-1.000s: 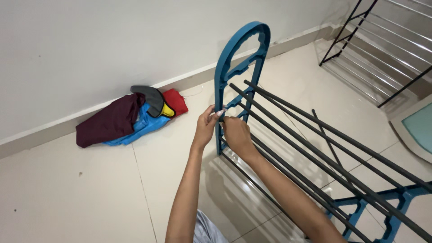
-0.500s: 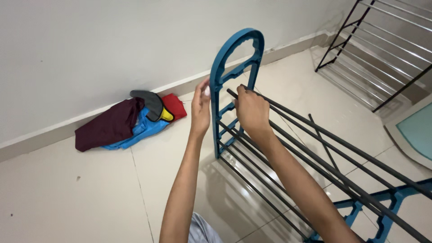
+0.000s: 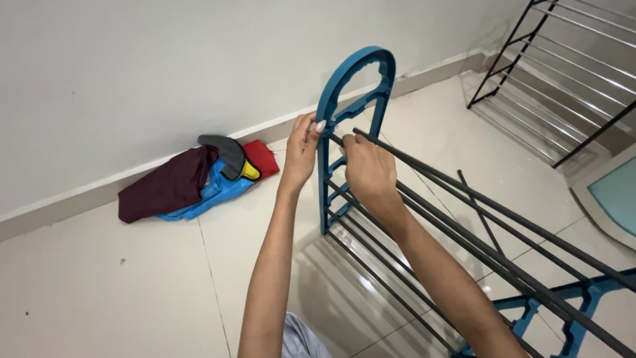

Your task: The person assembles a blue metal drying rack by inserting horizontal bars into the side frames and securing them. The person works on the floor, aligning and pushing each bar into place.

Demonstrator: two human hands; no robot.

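Note:
A blue plastic side frame (image 3: pixel 353 86) of a shelf rack stands upright on the tiled floor, its arched top pointing up. Several dark grey rods (image 3: pixel 490 219) run from it down to a second blue frame (image 3: pixel 570 311) at the lower right. My left hand (image 3: pixel 303 149) grips the near post of the upright frame at about mid height. My right hand (image 3: pixel 368 169) is closed around the end of an upper grey rod where it meets the frame. One loose rod (image 3: pixel 478 212) lies on the floor under the rack.
A pile of maroon, blue and red cloth with a grey cap (image 3: pixel 195 180) lies against the white wall's base. A black metal rack (image 3: pixel 563 73) leans at the upper right. A pale blue-topped object (image 3: pixel 613 199) sits at the right edge.
Both hands have risen along the upright blue frame, from its lower rungs to an upper rod. The view has shifted a little.

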